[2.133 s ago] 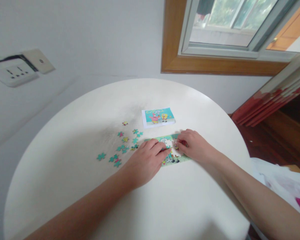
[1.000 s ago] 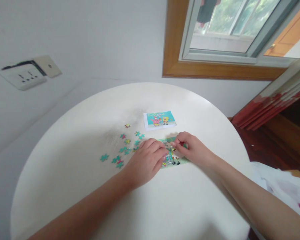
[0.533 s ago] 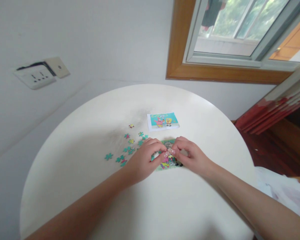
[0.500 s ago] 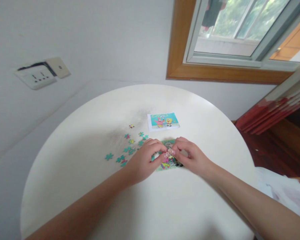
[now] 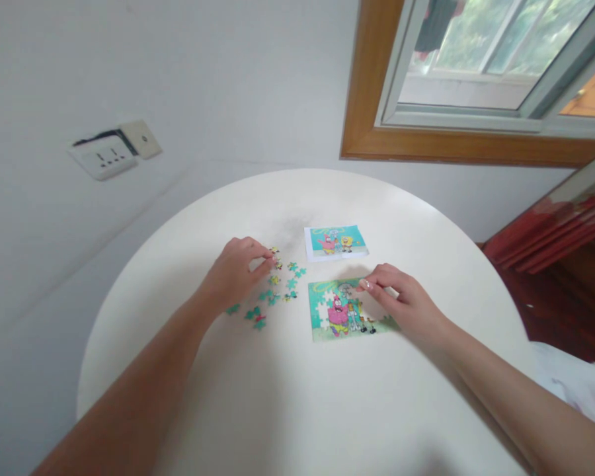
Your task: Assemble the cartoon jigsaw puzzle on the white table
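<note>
You had your left hand pinching a loose piece at ten o'clock of the half-built puzzle mid-worktop, your right hand resting loosely curled, empty, on it; fitting it into a gap seemed next.

The round cream-white table looks smooth and matt. The half-built printed cardboard puzzle has a slight sheen (like the loose teal cardboard pieces at nine o'clock). The varnished brown wooden window frame looks glossy.

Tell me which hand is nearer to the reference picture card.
Right. The right hand rests on the puzzle, just below the reference picture card; the left hand is farther left, among the loose pieces.
</note>
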The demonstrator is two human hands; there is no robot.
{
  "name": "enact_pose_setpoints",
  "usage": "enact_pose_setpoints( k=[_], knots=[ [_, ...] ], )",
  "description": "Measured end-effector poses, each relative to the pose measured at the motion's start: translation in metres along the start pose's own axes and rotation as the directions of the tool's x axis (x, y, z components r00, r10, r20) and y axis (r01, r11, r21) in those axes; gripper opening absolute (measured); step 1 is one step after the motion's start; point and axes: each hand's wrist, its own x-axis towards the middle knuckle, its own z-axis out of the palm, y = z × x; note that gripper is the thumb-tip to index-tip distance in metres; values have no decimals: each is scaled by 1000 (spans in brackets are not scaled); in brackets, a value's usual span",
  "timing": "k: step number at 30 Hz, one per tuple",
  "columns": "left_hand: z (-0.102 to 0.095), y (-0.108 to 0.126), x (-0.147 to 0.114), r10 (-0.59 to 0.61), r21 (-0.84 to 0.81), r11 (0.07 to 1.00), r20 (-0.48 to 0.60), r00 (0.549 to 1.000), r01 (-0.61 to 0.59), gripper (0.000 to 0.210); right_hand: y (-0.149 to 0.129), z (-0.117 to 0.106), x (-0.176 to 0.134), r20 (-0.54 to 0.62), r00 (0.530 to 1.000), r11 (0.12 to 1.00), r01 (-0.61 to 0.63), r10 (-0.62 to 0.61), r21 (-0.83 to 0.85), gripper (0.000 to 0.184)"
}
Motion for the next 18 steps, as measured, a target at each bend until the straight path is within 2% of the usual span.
enact_pose_setpoints(
  k=[3, 7, 14, 16, 18],
  knots=[
    [7, -9, -1, -23, 51, 998, 2, 1000, 23, 31, 2, -1, -1, -6, 1000, 1000, -9, 9, 1, 25],
    [11, -5, -2, -21, 94, 995, 13, 1000, 19, 27, 4, -3, -1, -17, 1000, 1000, -13, 12, -9, 27],
    [4, -3, -2, -85, 178, 981, 17, 996, 80, 22, 4, -5, -1, -17, 999, 999, -45, 45, -17, 26],
    [-1, -4, -3, -75, 172, 983, 51, 996, 65, 23, 5, -6, -1, -20, 998, 998, -52, 52, -27, 26],
    [-8, -4, -4, -33, 150, 989, 139, 990, 12, 24, 5, -8, -1, -30, 998, 998, -57, 56, -40, 26]
  ],
)
